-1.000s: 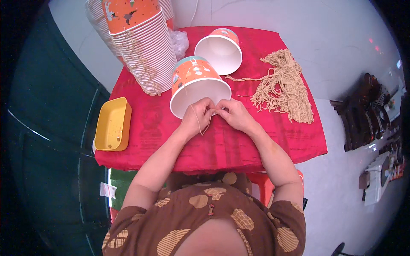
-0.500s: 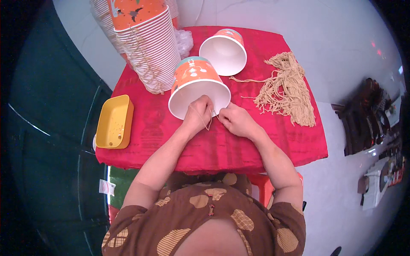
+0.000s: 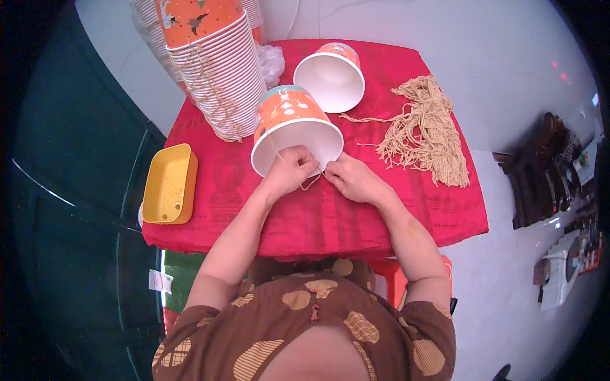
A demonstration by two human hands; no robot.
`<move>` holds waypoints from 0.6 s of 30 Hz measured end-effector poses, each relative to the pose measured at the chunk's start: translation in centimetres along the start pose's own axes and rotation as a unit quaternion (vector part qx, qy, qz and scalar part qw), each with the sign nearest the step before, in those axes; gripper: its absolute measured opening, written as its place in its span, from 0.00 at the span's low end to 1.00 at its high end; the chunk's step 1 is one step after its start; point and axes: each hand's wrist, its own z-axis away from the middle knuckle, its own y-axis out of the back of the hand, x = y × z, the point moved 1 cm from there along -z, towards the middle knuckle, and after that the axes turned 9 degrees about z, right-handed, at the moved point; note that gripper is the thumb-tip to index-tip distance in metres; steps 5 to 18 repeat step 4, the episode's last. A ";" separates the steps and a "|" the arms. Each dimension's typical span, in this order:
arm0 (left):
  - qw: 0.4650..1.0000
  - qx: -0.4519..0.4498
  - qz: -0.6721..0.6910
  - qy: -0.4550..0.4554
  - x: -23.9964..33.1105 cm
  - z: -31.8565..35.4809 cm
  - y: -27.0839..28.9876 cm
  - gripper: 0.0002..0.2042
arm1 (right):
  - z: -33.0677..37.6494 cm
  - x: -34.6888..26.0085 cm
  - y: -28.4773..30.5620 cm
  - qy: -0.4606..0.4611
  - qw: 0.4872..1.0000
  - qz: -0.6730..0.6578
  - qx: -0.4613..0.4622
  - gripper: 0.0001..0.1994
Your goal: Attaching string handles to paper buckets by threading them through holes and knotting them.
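Note:
An orange paper bucket (image 3: 289,122) lies on its side on the red tablecloth (image 3: 356,216), its white mouth turned toward me. My left hand (image 3: 291,170) is at the rim of that mouth, fingers pinched on a thin tan string (image 3: 309,185). My right hand (image 3: 351,178) sits just to the right, also pinching the string near the rim. The string loops between both hands and runs up along the bucket's side.
A second orange bucket (image 3: 330,75) lies on its side behind. A tall stack of nested buckets (image 3: 213,60) stands at the back left. A bundle of tan strings (image 3: 427,130) lies at the right. A yellow tray (image 3: 168,184) sits at the table's left edge.
Both hands stay at the bucket's rim; the fingers have shifted slightly while working the string. The view has moved a little.

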 end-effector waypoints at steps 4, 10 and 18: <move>0.988 -0.075 0.124 0.049 -0.1 -0.2 0.0 0.07 | -0.1 -0.2 0.4 -0.014 1.000 0.006 -0.022 0.05; 0.988 -0.075 0.124 0.049 -0.1 -0.2 0.0 0.07 | -0.1 -0.2 0.4 -0.014 1.000 0.006 -0.022 0.05; 0.988 -0.075 0.124 0.049 -0.1 -0.2 0.0 0.07 | -0.1 -0.2 0.4 -0.014 1.000 0.006 -0.022 0.05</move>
